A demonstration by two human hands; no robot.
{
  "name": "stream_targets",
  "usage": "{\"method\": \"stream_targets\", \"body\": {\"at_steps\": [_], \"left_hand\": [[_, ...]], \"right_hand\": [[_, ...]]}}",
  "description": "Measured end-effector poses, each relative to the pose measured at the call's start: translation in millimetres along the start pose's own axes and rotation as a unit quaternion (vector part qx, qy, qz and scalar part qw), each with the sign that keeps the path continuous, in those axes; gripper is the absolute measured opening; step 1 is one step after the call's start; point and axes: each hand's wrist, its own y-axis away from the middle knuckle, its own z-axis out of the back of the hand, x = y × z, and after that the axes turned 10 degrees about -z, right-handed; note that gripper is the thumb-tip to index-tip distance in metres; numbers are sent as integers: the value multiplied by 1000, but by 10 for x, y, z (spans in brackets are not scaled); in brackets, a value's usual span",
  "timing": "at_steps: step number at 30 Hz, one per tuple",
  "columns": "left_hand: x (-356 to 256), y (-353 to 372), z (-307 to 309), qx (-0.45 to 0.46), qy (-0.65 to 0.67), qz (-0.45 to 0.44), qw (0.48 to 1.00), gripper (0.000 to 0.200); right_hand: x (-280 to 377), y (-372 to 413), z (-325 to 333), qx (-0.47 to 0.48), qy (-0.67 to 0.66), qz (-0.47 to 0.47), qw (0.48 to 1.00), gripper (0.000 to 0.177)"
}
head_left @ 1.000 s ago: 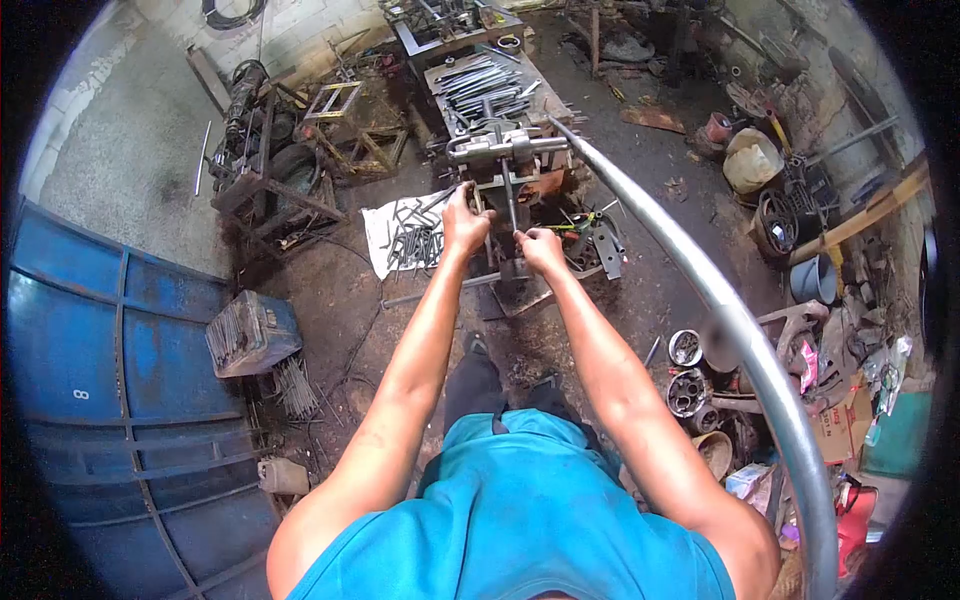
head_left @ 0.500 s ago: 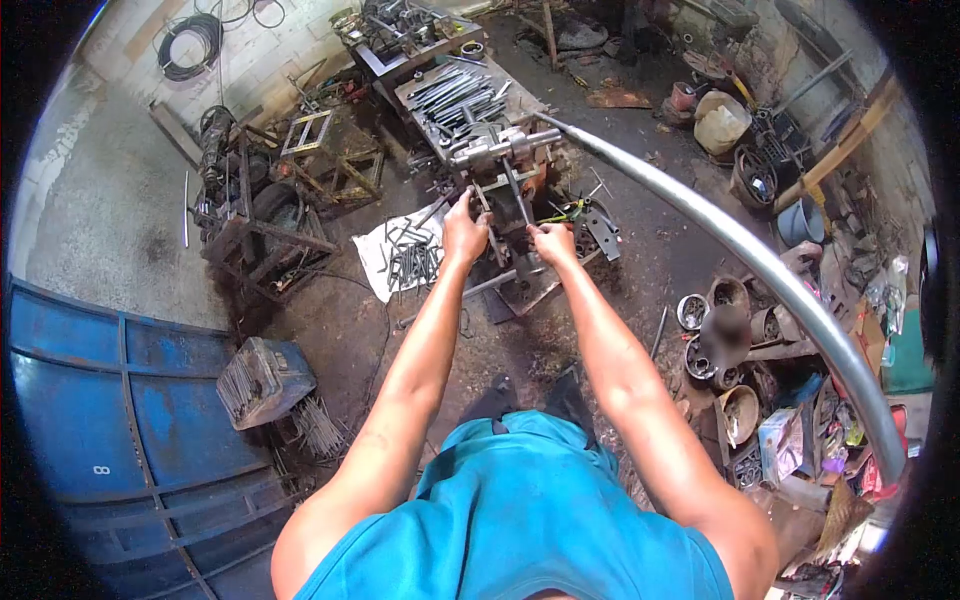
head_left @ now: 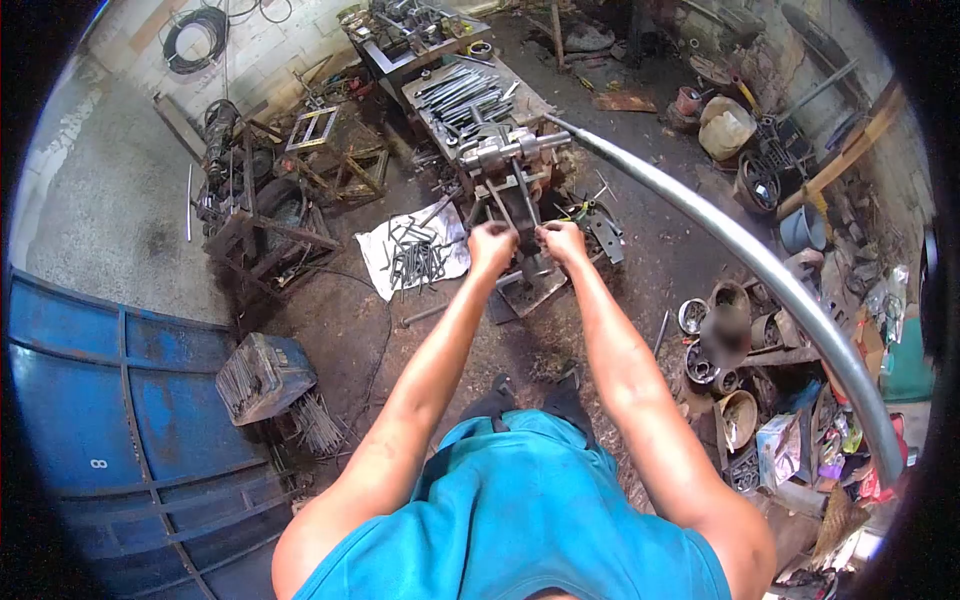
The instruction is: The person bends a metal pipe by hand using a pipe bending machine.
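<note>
My right grip (head_left: 562, 242) is clenched on the lower end of a dark metal rod (head_left: 527, 195), which runs up to the steel fixture (head_left: 500, 152) at the near end of the table (head_left: 535, 101). My left grip (head_left: 493, 247) is curled near a narrow bar (head_left: 498, 202); whether it grasps it, I can't tell.

A pale block wall (head_left: 270, 45) stands at the far side, hung with coiled dark cable (head_left: 215, 42), meeting a rough grey wall (head_left: 110, 215) on the left. Nearer left are blue metal panels (head_left: 70, 380) marked 8. The dark, stained floor (head_left: 320, 325) runs between them and a slanting wooden beam (head_left: 850, 155) on the right.
</note>
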Motion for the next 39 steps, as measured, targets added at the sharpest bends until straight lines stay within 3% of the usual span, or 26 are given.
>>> {"method": "stream_targets", "body": {"at_steps": [2,5,9,15,17,23,25,27,29,32,36,39], "left_hand": [[121,186,-116,0,-74,-108,991,19],[39,156,-225,0,9,-40,999,18],[-62,-55,-303,-27,46,-12,998,14],[36,-166,-404,-43,7,-42,998,15],[-58,-125,-374,-53,-77,-38,995,27],[-16,-180,-392,-49,-75,-8,996,28],[-53,-158,-373,-49,-38,-47,997,22],[-107,-143,-351,-32,-26,-13,999,22],[-123,-154,-339,-31,-70,-40,996,23],[-188,-156,-318,-13,-38,3,999,22],[-32,-217,-324,-17,-49,-25,998,21],[-138,-189,-321,-20,-56,-22,998,21]], "right_hand": [[97,70,84,12,15,-4,1000,20],[138,128,149,19,28,-4,999,20],[86,-46,114,51,-28,-9,998,20],[170,7,183,76,-38,7,996,15],[173,-66,210,84,-24,-21,996,12],[298,-20,300,96,-17,-40,994,14],[227,-141,284,120,-29,-46,991,16],[173,-219,281,153,-61,-52,985,17],[183,-231,295,154,-66,-54,984,17],[260,-155,349,154,-42,-79,984,15],[77,-330,255,149,-83,-51,984,17],[210,-194,342,158,-68,-102,980,18]]}}
